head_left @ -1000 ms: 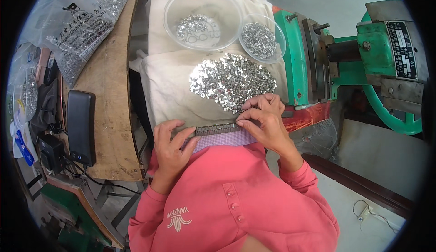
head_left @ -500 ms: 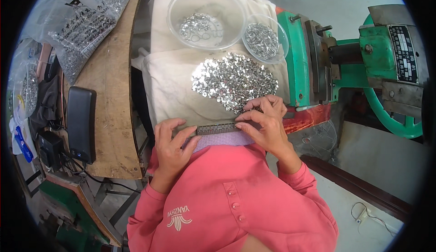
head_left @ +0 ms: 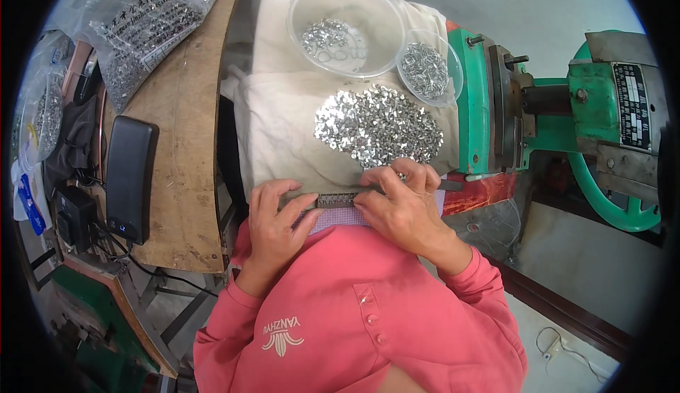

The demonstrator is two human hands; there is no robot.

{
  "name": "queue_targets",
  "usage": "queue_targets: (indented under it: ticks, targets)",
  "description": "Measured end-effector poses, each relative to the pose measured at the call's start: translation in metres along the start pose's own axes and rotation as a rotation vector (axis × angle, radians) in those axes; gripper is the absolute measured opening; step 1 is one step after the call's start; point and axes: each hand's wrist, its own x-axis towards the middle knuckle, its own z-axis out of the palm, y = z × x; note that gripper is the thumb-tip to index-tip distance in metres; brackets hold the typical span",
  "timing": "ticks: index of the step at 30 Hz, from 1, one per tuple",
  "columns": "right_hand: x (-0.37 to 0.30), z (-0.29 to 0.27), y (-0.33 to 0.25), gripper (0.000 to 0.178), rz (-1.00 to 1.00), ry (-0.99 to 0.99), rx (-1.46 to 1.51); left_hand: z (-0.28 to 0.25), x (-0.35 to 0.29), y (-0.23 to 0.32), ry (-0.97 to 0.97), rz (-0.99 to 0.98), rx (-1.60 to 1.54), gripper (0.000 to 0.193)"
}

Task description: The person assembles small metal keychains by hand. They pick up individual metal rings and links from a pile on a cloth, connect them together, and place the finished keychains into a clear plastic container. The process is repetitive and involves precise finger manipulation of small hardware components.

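Fingers of the left hand (head_left: 271, 224) pinch the dark ridged strip (head_left: 335, 200) by its left end above purple checked cloth (head_left: 338, 217), seemingly for steadiness, while the right hand (head_left: 409, 205), grip hard to tell, covers its right part, near silvery pieces (head_left: 379, 125) heaped probably for easy reach.

Dark lettering (head_left: 149, 19) marks the clear bag (head_left: 138, 49) at upper left, white lettering (head_left: 282, 324) the pink shirt (head_left: 354, 280) at lower centre, pale characters (head_left: 629, 85) the black machine plate (head_left: 632, 106) at right.

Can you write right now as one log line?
Metal strip: between hands | Left hand: at strip's left end | Right hand: at strip, grip unclear | Small metal pieces: heaped on cloth
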Motion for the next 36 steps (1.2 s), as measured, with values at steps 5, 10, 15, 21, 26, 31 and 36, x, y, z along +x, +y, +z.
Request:
queue_targets:
  ticks: [5, 10, 15, 21, 26, 31, 36]
  targets:
    - [0.016, -0.006, -0.002, 0.009, -0.09, -0.057, -0.085, 0.0, 0.0, 0.0, 0.003, -0.006, -0.007, 0.028]
    - [0.033, -0.011, -0.005, 0.012, -0.148, -0.177, -0.132, 0.001, 0.0, 0.0, 0.009, -0.007, -0.007, 0.028]
    - [0.037, -0.011, -0.001, 0.011, -0.199, -0.203, -0.113, 0.001, 0.001, 0.002, 0.009, -0.008, -0.019, 0.029]
    - [0.032, -0.022, 0.006, 0.01, -0.088, -0.158, 0.004, 0.001, 0.001, -0.001, 0.012, 0.016, -0.007, 0.032]
    - [0.028, -0.023, 0.006, 0.01, -0.022, -0.163, 0.032, 0.001, 0.0, -0.002, 0.012, 0.02, -0.009, 0.033]
    - [0.026, -0.017, 0.003, 0.01, 0.007, -0.187, 0.038, 0.001, 0.001, -0.002, 0.019, 0.028, -0.006, 0.033]
    - [0.028, -0.015, 0.0, 0.009, 0.011, -0.201, 0.034, 0.001, 0.001, -0.001, 0.016, 0.009, -0.018, 0.03]
